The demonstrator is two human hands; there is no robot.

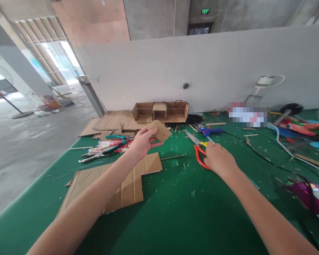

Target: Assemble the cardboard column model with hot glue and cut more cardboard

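Observation:
In the head view, my left hand (144,142) pinches a small cardboard piece (163,133) between thumb and fingers, raised above the table. The piece has a small dark hole near its right side. My right hand (220,160) is closed over the yellow handle of a pair of scissors (197,153). The scissors' red handle loop shows beside my fingers, and the blades point up and left. Just beyond lies a blue glue gun (211,131) with a black cord. Under my left forearm is a large cut cardboard sheet (130,184).
Against the white partition (154,74) stands an open cardboard box structure (172,115). Teal-handled pliers (114,148) lie left, near flat cardboard (117,118). A thin stick (172,157) and scraps lie on the green table (172,212). A purple device (303,194) sits far right.

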